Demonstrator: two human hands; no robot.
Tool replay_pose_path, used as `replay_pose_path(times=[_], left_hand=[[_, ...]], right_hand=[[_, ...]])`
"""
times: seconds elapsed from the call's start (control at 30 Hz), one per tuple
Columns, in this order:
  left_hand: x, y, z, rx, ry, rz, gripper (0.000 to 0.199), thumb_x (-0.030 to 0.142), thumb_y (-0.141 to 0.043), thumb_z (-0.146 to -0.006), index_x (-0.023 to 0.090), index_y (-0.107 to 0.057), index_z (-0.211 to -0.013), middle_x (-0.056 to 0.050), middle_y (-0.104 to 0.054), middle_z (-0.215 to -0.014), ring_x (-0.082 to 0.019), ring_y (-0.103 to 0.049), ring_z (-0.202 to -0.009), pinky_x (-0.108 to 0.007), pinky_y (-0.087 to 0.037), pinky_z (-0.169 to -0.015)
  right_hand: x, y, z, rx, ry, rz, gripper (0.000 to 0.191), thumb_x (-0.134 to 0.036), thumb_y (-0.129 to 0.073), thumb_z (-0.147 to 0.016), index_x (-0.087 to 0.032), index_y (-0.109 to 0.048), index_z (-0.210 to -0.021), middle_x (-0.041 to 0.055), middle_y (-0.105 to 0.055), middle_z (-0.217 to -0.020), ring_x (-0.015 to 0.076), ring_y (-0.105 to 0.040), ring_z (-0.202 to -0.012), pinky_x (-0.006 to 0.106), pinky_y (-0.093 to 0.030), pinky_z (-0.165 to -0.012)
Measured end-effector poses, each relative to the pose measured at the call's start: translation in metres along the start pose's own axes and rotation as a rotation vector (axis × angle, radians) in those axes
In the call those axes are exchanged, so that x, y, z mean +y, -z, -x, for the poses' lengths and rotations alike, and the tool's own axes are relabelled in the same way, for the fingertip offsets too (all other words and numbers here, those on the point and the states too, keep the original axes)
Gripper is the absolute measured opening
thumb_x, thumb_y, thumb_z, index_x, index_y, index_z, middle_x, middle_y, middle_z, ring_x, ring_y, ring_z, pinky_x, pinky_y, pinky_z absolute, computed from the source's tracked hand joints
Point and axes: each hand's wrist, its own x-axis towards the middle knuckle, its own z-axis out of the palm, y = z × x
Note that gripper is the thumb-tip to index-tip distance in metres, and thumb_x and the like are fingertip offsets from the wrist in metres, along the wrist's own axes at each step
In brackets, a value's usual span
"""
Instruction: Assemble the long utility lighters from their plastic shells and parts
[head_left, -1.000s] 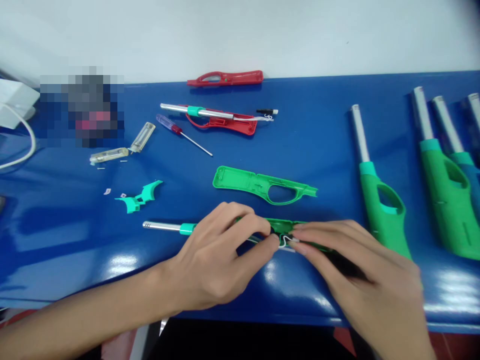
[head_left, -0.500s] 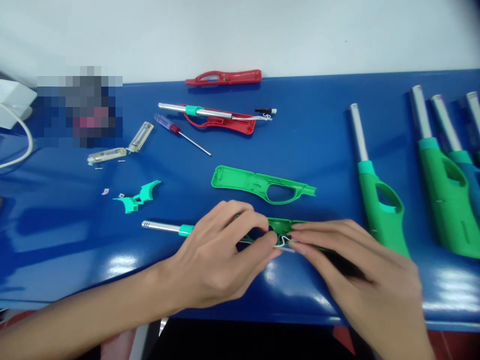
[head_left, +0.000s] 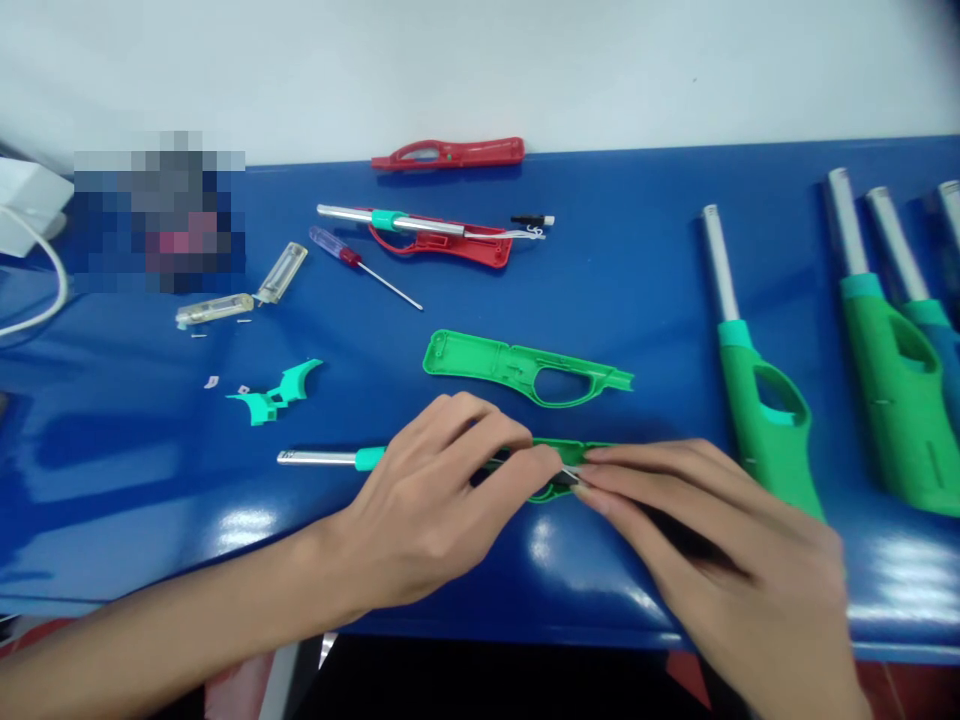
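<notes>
Near the table's front edge lies a green lighter half-shell (head_left: 566,450), mostly covered by my hands. My left hand (head_left: 450,500) has thumb and fingertips pinched at a thin white wire (head_left: 571,469) over this shell. Opposite it, my right hand (head_left: 705,530) pinches a small dark part (head_left: 568,478) at the wire's other end. A metal tube (head_left: 319,458) with a teal collar (head_left: 369,458) sticks out to the left from under my left hand. Just behind, another green half-shell (head_left: 480,358) lies with its inside up.
Red half-shells (head_left: 487,153), a second metal tube (head_left: 435,227) and a screwdriver (head_left: 349,257) lie at the back. Two clear tanks (head_left: 281,273) and teal triggers (head_left: 296,382) are at left. Several assembled lighters (head_left: 765,420) stretch along the right side.
My left fingertips have closed in over the shell, and the wire loop between my hands now looks straighter. The metal tube has shifted slightly left.
</notes>
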Motion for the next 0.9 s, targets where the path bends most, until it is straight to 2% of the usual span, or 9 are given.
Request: replay_pose_path(times=[0.23,0.5,0.67,0.8,0.9], left_hand=[[-0.0037,-0.0035,0.0032,0.017,-0.002,-0.016,0.020,0.010,-0.063,-0.131,0.020,-0.080,-0.129,-0.004,-0.088,-0.109,-0.022,-0.074,-0.104,-0.036,-0.062,-0.088],[-0.0032,0.0002,0.0010,-0.010,-0.028,-0.007,0.021,0.002,-0.064,-0.122,0.015,-0.079,-0.129,-0.009,-0.087,-0.112,-0.023,-0.075,-0.102,-0.037,-0.067,-0.088],[-0.0024,0.0018,-0.0015,-0.029,-0.040,0.003,0.014,0.019,-0.068,-0.130,0.012,-0.080,-0.127,-0.011,-0.087,-0.110,-0.024,-0.075,-0.099,-0.041,-0.069,-0.087],[-0.0023,0.0027,-0.0008,-0.049,-0.036,-0.003,0.015,0.021,-0.068,-0.132,0.013,-0.080,-0.128,-0.009,-0.087,-0.112,-0.023,-0.074,-0.103,-0.039,-0.067,-0.088],[-0.0015,0.0025,0.0003,-0.056,-0.028,0.005,0.011,0.015,-0.069,-0.130,0.016,-0.080,-0.132,-0.007,-0.087,-0.114,-0.022,-0.074,-0.106,-0.037,-0.065,-0.090]], right_hand=[[-0.0010,-0.0002,0.0003,0.005,-0.026,-0.019,0.012,-0.025,-0.082,-0.126,-0.031,-0.087,-0.116,-0.0033,-0.094,-0.115,0.0197,-0.092,-0.103,0.032,-0.075,-0.099],[0.0001,-0.0028,0.0007,0.010,-0.047,-0.037,0.011,-0.026,-0.083,-0.125,-0.032,-0.086,-0.116,-0.0053,-0.093,-0.114,0.0180,-0.092,-0.100,0.031,-0.075,-0.097],[0.0003,-0.0036,0.0041,0.010,-0.063,-0.042,0.010,-0.024,-0.083,-0.125,-0.032,-0.084,-0.119,-0.0045,-0.093,-0.115,0.0193,-0.091,-0.101,0.032,-0.073,-0.098],[-0.0006,-0.0007,0.0036,0.000,-0.047,-0.038,0.014,-0.023,-0.079,-0.126,-0.032,-0.084,-0.117,-0.0053,-0.093,-0.114,0.0174,-0.091,-0.102,0.029,-0.073,-0.098],[-0.0010,0.0014,0.0002,-0.003,-0.034,-0.033,0.019,-0.025,-0.076,-0.129,-0.033,-0.085,-0.114,-0.0052,-0.093,-0.113,0.0174,-0.092,-0.102,0.029,-0.075,-0.095]])
